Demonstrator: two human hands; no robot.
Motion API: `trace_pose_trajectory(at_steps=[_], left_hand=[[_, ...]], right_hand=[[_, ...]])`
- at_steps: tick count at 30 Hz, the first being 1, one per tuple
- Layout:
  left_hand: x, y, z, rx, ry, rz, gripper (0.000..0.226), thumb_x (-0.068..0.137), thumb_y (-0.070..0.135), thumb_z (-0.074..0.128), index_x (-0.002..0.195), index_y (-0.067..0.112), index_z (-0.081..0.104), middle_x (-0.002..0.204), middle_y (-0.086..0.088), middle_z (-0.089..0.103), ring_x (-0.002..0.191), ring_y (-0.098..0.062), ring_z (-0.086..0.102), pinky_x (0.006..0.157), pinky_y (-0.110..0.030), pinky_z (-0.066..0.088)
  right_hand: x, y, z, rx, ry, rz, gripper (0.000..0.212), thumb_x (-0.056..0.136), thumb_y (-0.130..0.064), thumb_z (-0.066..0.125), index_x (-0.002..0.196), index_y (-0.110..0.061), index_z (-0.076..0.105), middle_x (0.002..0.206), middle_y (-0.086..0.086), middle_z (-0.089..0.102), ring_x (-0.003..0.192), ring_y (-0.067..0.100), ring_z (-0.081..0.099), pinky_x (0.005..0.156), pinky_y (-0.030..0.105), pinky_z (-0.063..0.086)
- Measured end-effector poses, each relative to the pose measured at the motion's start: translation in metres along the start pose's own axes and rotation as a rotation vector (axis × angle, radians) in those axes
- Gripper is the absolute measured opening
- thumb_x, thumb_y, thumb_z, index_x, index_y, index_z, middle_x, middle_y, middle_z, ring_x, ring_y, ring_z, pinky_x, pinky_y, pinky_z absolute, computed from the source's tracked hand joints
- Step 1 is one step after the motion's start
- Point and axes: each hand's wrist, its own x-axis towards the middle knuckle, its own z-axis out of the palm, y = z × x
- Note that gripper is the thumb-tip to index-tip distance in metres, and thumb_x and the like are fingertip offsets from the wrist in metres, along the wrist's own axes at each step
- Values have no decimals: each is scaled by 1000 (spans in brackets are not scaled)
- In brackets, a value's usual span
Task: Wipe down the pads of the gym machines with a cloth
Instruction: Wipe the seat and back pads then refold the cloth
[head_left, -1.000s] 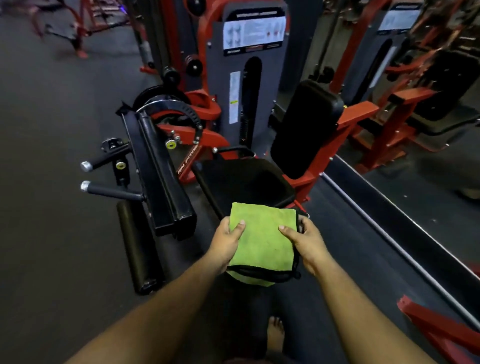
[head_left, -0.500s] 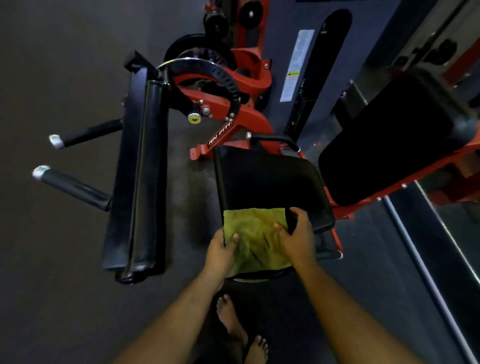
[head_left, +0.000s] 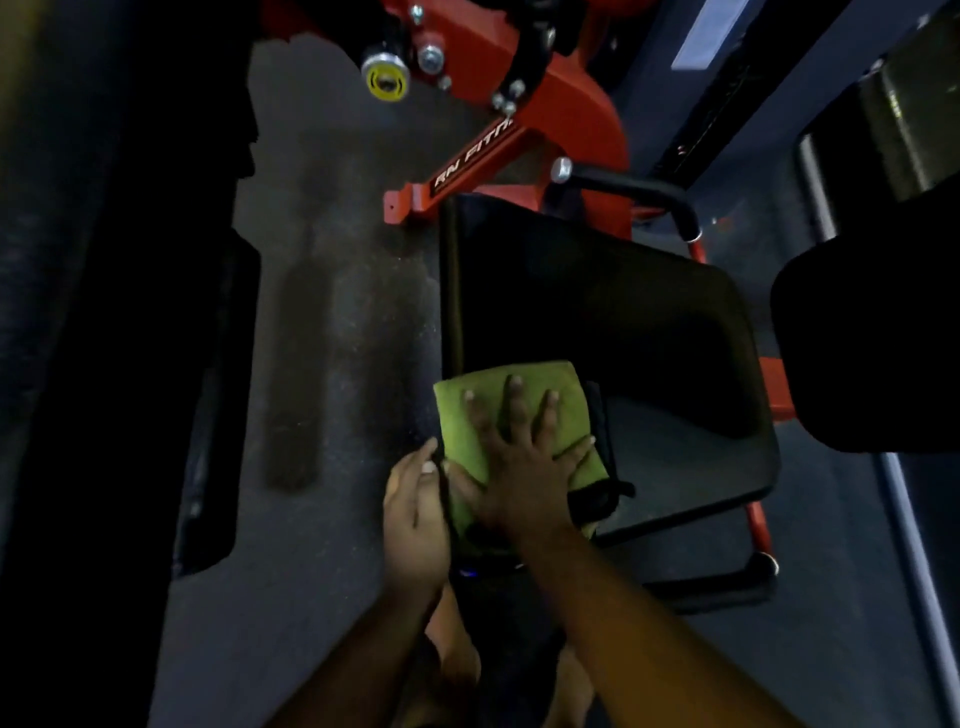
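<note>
The cloth (head_left: 519, 415) lies on the near left corner of the seat pad (head_left: 623, 322). The right hand (head_left: 524, 467) rests flat on it; the left hand (head_left: 415, 514) sits just left, at the pad's edge.

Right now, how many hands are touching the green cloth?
2. The right hand presses flat on the green cloth atop the seat pad; the left hand touches its left edge.

Cloth (head_left: 511, 415) now laid flat on seat pad (head_left: 623, 338), lower centre of frame. R hand (head_left: 524, 467) went from edge grip to pressing on top, fingers spread; L hand (head_left: 415, 512) moved off to pad's left edge (camera much closer).
</note>
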Motion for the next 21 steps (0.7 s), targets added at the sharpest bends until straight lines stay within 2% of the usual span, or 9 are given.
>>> trace_pose_trajectory(at_steps=[3,6,8,10,14,16,18,20,21], left_hand=[[4,2,9,85,-39,91,59,97,51,37,145,20,54,147,9,49,136,1,42,109,-5,27],[12,12,23,86,-60,62,60,101,45,37,157,25,36,159,18,30,145,11,25,111,-1,17],[14,18,27,48,-22,33,60,100,45,34,158,29,29,161,22,23,149,9,19,114,-3,14],[7,20,26,12,18,50,58,101,47,32,156,34,26,160,26,21,151,7,16,121,-13,14],[-22,9,23,132,-23,113,66,100,52,30,160,25,24,164,25,17,152,6,14,125,-21,15],[-31,4,22,302,-69,177,68,101,53,29,161,24,20,167,20,12,154,3,10,127,-29,12],[-30,4,25,485,-135,258,68,102,54,27,162,25,15,170,13,6,157,-5,5,129,-42,7],[-24,5,32,656,-180,375,71,102,54,28,163,21,15,172,4,4,159,-13,3,128,-50,2],[-20,7,36,737,-193,445,72,103,53,28,164,17,16,173,0,4,159,-18,3,127,-53,1]], right_hand=[[59,-2,-18,-14,56,-42,81,86,-84,33,154,-59,-3,170,-4,-19,152,46,-21,98,91,-2],[92,1,-28,-32,85,-68,73,90,-79,32,154,-56,8,172,-1,-5,154,44,-9,101,89,4],[63,12,-19,-34,108,-134,70,92,-71,36,156,-53,14,172,0,0,156,42,0,107,83,12],[4,30,-1,-47,106,-232,69,92,-66,42,156,-52,21,172,0,7,156,40,8,109,78,16],[-55,93,14,-149,38,-436,71,89,-76,42,155,-53,27,171,-3,16,157,33,13,107,81,15],[-30,136,5,-194,26,-357,81,85,-83,37,157,-54,15,172,-3,9,158,32,6,102,87,11],[3,155,-6,-98,11,-58,87,82,-87,27,157,-54,-2,172,-1,-4,157,35,-8,103,88,7],[12,126,-5,1,35,137,87,83,-85,23,158,-50,-2,172,3,-8,155,41,-10,106,86,4],[5,102,-3,11,73,108,84,86,-82,24,159,-48,2,172,5,-7,155,44,-9,107,84,3]])
